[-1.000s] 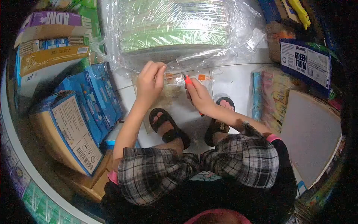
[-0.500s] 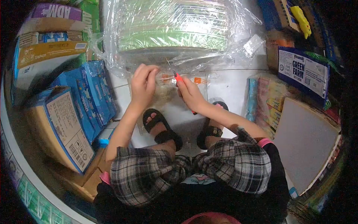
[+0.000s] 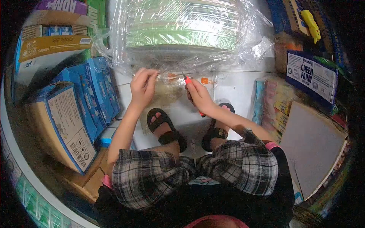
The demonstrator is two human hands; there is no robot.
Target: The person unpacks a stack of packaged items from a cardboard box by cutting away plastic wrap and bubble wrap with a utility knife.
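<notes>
My right hand (image 3: 200, 94) is closed around a red box cutter (image 3: 188, 80), its dark tip pointing up and away from me. Thumb and fingers of my left hand (image 3: 143, 86) are pinched at the edge of clear plastic wrap (image 3: 167, 81) with orange printing, though the exact grip point is hard to see. Just beyond both hands lies a large bundle (image 3: 180, 34) of flat, green-edged goods, covered in shiny clear film. Loose film (image 3: 118, 57) spreads around its sides.
At left stand blue cartons (image 3: 89, 91), an open brown-and-white box (image 3: 55, 45) and a labelled box (image 3: 72, 125). To the right are a Green Farm carton (image 3: 311, 76), wrapped colourful packs (image 3: 273, 102) and a grey-white panel (image 3: 311, 148). My sandalled feet (image 3: 161, 125) rest on white tiles.
Less of the blade shows beyond the box cutter's handle now. My right hand has shifted slightly right and down; my left hand stays pinched in nearly the same place.
</notes>
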